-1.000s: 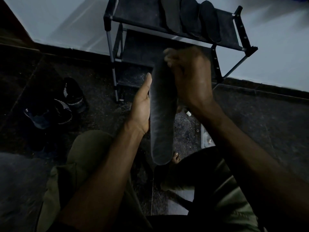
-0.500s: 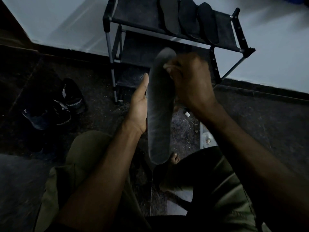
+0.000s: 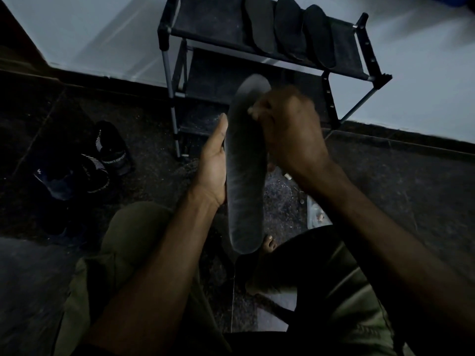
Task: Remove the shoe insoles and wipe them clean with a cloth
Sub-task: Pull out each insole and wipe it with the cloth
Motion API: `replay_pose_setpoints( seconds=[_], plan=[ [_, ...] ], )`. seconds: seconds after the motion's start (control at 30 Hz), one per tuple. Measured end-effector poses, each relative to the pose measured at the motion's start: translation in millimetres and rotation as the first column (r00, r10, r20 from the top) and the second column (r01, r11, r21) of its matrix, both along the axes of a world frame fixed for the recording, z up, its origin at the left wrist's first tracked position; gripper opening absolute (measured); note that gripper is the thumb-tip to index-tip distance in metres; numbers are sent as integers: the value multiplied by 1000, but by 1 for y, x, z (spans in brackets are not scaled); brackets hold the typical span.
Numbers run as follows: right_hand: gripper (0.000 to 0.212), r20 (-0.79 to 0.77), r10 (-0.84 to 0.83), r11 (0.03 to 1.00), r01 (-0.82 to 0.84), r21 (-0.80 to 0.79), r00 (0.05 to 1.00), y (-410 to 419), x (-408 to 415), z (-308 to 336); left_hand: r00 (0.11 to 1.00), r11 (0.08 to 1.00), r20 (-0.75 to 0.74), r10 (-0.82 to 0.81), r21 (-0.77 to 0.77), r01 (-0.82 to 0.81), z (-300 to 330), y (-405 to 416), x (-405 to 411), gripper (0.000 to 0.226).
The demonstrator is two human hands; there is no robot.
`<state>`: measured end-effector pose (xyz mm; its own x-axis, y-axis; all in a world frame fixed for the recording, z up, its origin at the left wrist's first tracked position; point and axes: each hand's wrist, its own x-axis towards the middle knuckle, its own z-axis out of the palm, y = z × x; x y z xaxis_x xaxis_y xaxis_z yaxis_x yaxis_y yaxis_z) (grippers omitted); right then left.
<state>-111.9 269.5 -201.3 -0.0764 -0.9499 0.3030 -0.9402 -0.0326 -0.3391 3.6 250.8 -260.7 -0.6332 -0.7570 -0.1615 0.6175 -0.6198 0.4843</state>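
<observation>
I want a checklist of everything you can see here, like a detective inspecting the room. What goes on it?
Surface: dark speckled floor, dimly lit; no table seen.
Job's things: one dark insole held upright in front of the person; three more insoles lying side by side on the rack's top shelf. Cloth: too dark and blurred to make out.
Clutter: dark shoes on the floor at left; small bits on the floor near the right wrist, too small to name.
Hands: left hand holds the insole's left edge; right hand curled against its upper part, blurred.
Cables: nothing seen.
Surroundings: black shoe rack against a pale wall; the person's knees and a bare foot below.
</observation>
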Motion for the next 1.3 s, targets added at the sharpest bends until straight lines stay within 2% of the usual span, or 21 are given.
replay_pose_setpoints(
  seconds=[0.07,0.13,0.2,0.3,0.37,0.5,0.6,0.87,0.93,1.07,1.13,1.3],
  plan=[
    [16,-26,92,996,-92,-3,995,15,10,-5,1000,1000,-18,-15,25,16,0,-1,1,56],
    [14,-34,100,994,-101,-37,994,15,6,-6,999,999,-20,-30,33,31,1,0,-1,58],
    [14,-22,53,996,-55,-67,998,1,-3,-5,999,999,-5,-32,21,32,3,2,-3,60],
    [19,41,-100,984,105,-142,994,-30,-22,3,999,1000,-33,-24,-6,24,4,3,-4,60],
    [20,60,-132,978,140,-155,989,-34,-24,3,999,1000,-27,-25,-13,25,4,2,-3,60],
    [14,-22,34,998,-35,-59,999,1,5,-14,997,998,-50,-63,3,64,3,0,1,50],
    [21,-55,100,994,-102,-47,994,15,14,-17,997,997,-30,-75,32,76,0,-2,1,54],
    [17,71,-124,967,136,-214,990,-45,-21,6,996,998,-62,-58,4,58,4,3,-4,61],
    [15,26,-103,973,106,-207,994,-37,-12,1,997,998,-53,-62,-3,62,4,3,-3,61],
    [14,-34,72,984,-76,-158,997,2,21,-17,994,995,-88,-67,71,74,1,1,-1,60],
    [15,-58,95,985,-103,-142,994,4,20,-19,994,994,-91,-62,87,70,0,0,-1,58],
    [20,-27,-84,976,77,-203,996,-35,-10,2,997,997,-32,-67,23,68,-2,0,-5,54]
  ],
)
